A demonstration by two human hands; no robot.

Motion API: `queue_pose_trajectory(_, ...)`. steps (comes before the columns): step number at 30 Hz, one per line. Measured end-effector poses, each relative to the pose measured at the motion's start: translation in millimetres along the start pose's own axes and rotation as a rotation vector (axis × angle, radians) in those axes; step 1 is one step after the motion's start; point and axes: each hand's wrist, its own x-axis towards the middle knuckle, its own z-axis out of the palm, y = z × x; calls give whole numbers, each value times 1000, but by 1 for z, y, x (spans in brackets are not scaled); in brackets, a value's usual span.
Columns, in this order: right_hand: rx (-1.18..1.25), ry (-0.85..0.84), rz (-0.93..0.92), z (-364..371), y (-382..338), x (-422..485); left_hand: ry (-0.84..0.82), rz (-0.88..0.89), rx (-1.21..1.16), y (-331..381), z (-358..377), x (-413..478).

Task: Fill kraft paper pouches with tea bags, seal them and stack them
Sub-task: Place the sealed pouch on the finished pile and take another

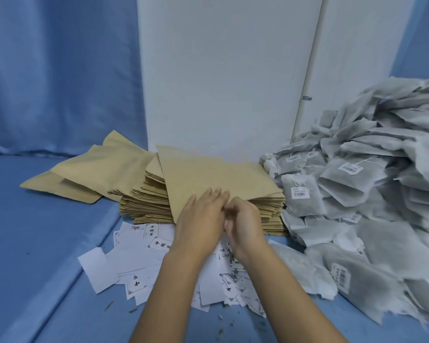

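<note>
While both of my hands meet at the near edge of the pouch stack (146, 204), the head view shows the following layout. My left hand (198, 219) lies with straight fingers pressed flat on the top pouch (208, 177), which sits skewed across the stack, one corner pointing away from me. My right hand (244, 219) touches the left hand at the pouch's near corner. Its fingers are curled inward, but I cannot tell whether they pinch the paper or hold nothing. More pouches (84, 167) lie loose to the left of the stack, fanned over one another. A heap of tea bags (372, 194) with barcode tags rises on the right, touching the stack's right side. White printed slips (134, 258) lie scattered under my forearms, just in front of the stack. Everything rests on a blue cloth (35, 256). A white panel (221, 70) stands behind the stack.
</note>
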Motion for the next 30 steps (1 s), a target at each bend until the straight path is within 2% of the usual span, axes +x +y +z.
queue_pose_trajectory(2,154,-24,83,-5,1,0,-96,-12,-12,0,4,1)
queue_pose_trajectory(5,277,-36,153,-9,3,0,-136,-37,-55,-2,6,1)
queue_pose_trajectory(12,291,-54,133,-10,1,0,-95,-200,-269,-5,-3,-1)
queue_pose_trajectory(16,276,-52,137,-12,3,3,-89,-202,-335,-4,-4,-2)
queue_pose_trajectory(18,250,-45,136,-12,3,5,-48,-185,-283,-2,-5,-4)
queue_pose_trajectory(22,128,9,90,-9,3,5,53,-75,-25,8,-4,-6)
queue_pose_trajectory(26,127,43,51,-7,1,4,196,-59,-29,8,-1,-4)
queue_pose_trajectory(30,164,93,49,-6,-2,2,250,7,-8,11,1,-2)
